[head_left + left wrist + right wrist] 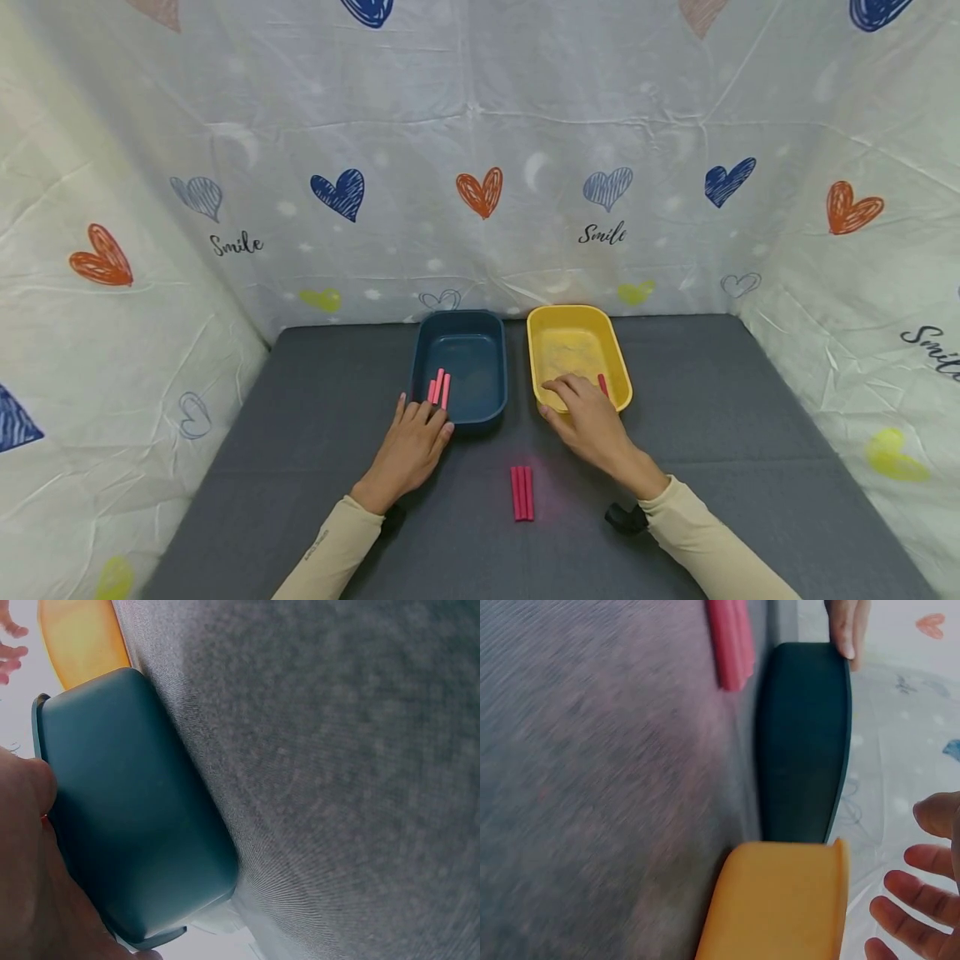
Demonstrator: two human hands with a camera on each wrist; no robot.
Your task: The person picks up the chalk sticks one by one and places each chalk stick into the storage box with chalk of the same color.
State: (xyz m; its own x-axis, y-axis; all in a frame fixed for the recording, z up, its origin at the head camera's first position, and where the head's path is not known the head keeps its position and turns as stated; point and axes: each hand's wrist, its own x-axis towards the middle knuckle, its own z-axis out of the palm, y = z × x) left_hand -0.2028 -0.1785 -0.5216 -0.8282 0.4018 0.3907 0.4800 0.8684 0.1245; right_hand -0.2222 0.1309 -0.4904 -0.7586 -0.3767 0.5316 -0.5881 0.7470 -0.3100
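Several pink sticks lie in the dark blue bin, close to its near left corner. My left hand rests at that corner's rim, its fingers reaching over the edge beside the sticks; the fingertips are partly hidden. In the left wrist view the thumb lies along the rim of the bin. Over the near left part of the yellow bin, my right hand hovers with spread fingers and nothing between them. One red stick shows inside that bin, partly behind the hand.
Three dark pink sticks lie side by side on the grey table cloth, between the forearms. The two bins stand next to each other near the back edge. Behind them hangs a pale curtain printed with hearts.
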